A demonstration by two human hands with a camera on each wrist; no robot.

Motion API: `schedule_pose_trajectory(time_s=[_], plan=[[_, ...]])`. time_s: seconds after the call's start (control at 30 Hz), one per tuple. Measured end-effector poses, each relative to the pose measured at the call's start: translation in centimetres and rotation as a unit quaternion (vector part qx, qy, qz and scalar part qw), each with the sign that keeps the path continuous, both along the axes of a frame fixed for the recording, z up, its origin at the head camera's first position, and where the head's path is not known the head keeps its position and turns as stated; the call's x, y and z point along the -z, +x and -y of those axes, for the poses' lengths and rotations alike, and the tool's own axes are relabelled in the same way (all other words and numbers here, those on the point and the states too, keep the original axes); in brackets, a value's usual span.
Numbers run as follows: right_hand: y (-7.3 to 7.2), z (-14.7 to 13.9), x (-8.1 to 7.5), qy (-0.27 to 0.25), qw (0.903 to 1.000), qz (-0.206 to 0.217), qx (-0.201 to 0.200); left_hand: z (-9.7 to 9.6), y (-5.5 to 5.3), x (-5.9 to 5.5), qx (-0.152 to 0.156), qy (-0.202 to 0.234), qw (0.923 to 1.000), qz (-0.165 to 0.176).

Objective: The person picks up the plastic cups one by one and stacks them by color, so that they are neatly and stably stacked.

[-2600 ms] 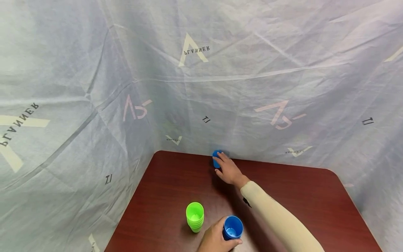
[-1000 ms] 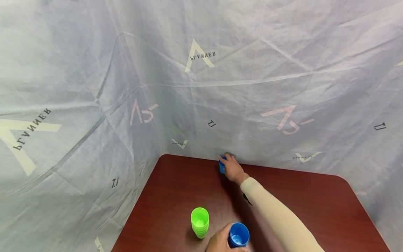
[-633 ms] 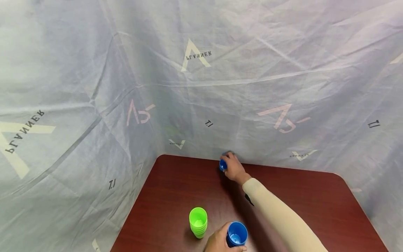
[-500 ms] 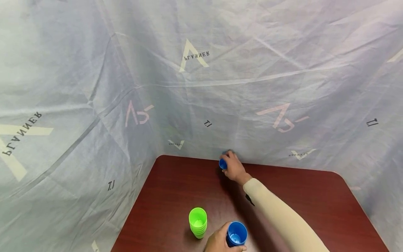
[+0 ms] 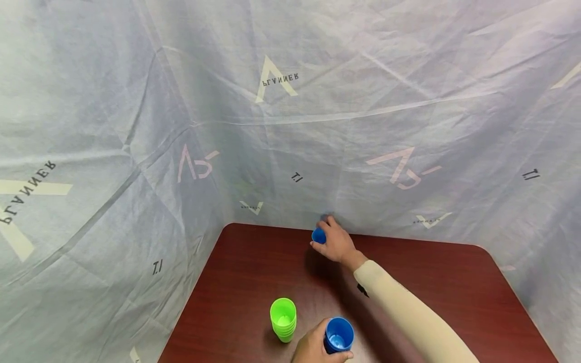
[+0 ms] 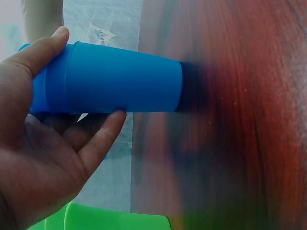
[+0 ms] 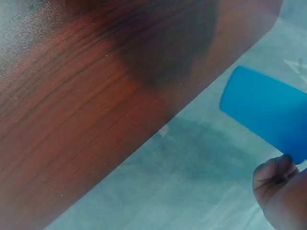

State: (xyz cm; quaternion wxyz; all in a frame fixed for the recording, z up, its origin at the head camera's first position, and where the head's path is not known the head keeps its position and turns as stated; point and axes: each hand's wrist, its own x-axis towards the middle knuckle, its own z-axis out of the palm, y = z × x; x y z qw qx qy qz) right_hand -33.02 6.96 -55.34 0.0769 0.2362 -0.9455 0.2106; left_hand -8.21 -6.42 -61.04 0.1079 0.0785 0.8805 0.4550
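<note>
At the table's front, my left hand [image 5: 313, 345] grips a stack of nested blue cups [image 5: 339, 335], thumb and fingers round its sides. The left wrist view shows the blue cup stack [image 6: 124, 79] from the side, its base near the tabletop. By the far edge, my right hand [image 5: 338, 244] holds a single blue cup [image 5: 318, 236] near its rim, mouth tilted towards me. The right wrist view shows this blue cup [image 7: 264, 112] apart from the tabletop, fingers [image 7: 271, 172] at its rim. A stack of bright green cups [image 5: 283, 322] stands left of the blue stack.
The dark red wooden table [image 5: 245, 267] has rounded far corners. A pale grey printed sheet [image 5: 317, 151] hangs close behind the far edge and along the left side. My right sleeve [image 5: 408, 307] stretches across the table's right half.
My right hand was reaching over the blue cup at the far edge; it has since gripped the cup, tipped it and lifted it. My left hand still holds the blue stack in place.
</note>
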Motion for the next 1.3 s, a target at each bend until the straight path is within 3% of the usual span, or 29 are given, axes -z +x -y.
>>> schedule_pose_trajectory(time_s=[0.23, 0.5, 0.73, 1.1, 1.3], plan=[[0.7, -0.3, -0.1, -0.012, 0.9993, 0.021, 0.027, -0.1, 0.0, -0.3, -0.005, -0.012, 0.9999, 0.004], [1.7, -1.1, -0.4, -0.028, 0.9993, 0.012, 0.020, -0.4, -0.2, -0.2, -0.008, -0.009, 0.9999, 0.012], [3.6, -1.7, -1.1, -0.055, 0.9982, -0.026, 0.000, -0.5, -0.4, -0.4, -0.013, -0.017, 0.9994, 0.026], [6.4, -2.5, -2.2, -0.110, 0.9871, -0.108, -0.043, -0.6, -0.2, -0.2, -0.011, -0.030, 0.9994, -0.017], [8.0, -2.9, -2.7, -0.143, 0.9766, -0.140, -0.079, -0.7, -0.2, -0.4, -0.005, -0.038, 0.9990, -0.023]])
